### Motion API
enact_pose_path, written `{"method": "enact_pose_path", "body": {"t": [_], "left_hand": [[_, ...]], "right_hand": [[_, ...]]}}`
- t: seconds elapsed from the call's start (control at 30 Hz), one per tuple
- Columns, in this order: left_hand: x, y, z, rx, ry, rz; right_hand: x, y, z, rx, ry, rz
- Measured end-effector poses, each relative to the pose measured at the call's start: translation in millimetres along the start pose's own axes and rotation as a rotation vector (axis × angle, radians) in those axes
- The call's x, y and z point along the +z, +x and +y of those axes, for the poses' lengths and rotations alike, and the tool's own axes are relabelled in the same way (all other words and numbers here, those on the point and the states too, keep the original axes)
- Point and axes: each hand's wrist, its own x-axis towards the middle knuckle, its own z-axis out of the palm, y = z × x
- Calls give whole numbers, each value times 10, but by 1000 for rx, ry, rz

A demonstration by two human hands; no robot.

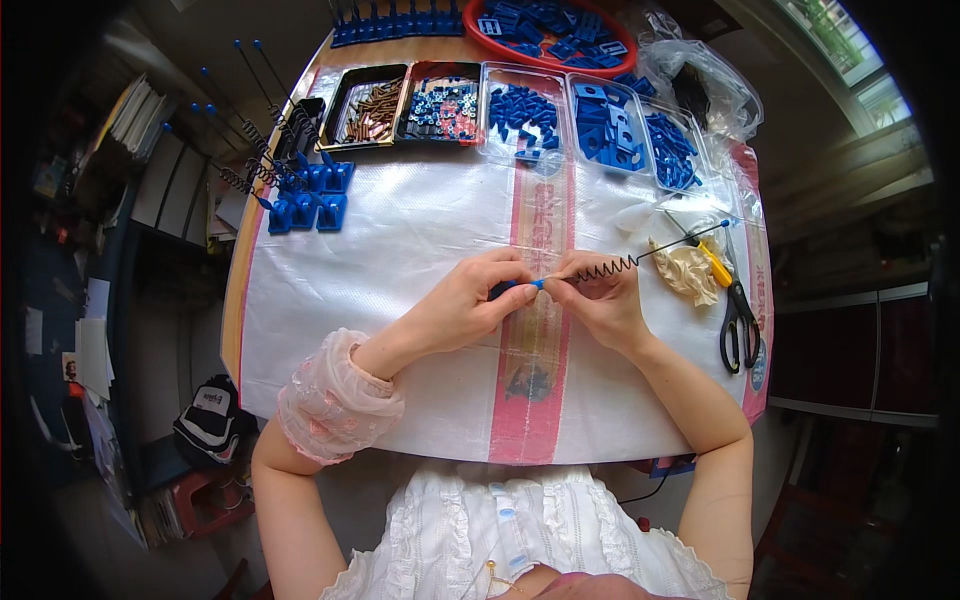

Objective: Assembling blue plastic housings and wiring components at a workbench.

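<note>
My left hand (pixel 470 300) pinches a small blue plastic piece (pixel 510 288) over the middle of the table. My right hand (pixel 600 298) grips the near end of a black coil spring rod (pixel 622 264) and presses it against that blue piece. The rod runs up and to the right and ends in a small blue ball tip (pixel 725 224). Both hands hover just above the white woven sheet (pixel 400 250) that covers the table.
Finished blue bases with spring rods (pixel 305 185) stand at the left. Trays of brass screws (pixel 370 105), mixed small parts (pixel 442 103) and blue pieces (pixel 610 125) line the far edge, behind them a red basin (pixel 545 35). Black scissors (pixel 738 325), a yellow-handled screwdriver (pixel 712 262) and a crumpled glove (pixel 685 268) lie right.
</note>
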Motion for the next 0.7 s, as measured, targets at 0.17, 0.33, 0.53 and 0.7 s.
{"method": "enact_pose_path", "body": {"t": [0.17, 0.33, 0.53, 0.7], "left_hand": [[-5, -7, -91, 46, 10, -14], [15, -4, -101, 51, 22, 6], [-21, -2, -69, 17, -17, -64], [-34, 0, -97, 40, -10, -87]], "right_hand": [[6, 4, -5, 8, 9, -2], [5, 0, 5, -1, -7, -1], [5, 3, -21, 6, 5, -3], [8, 7, -34, 2, 12, -9]]}}
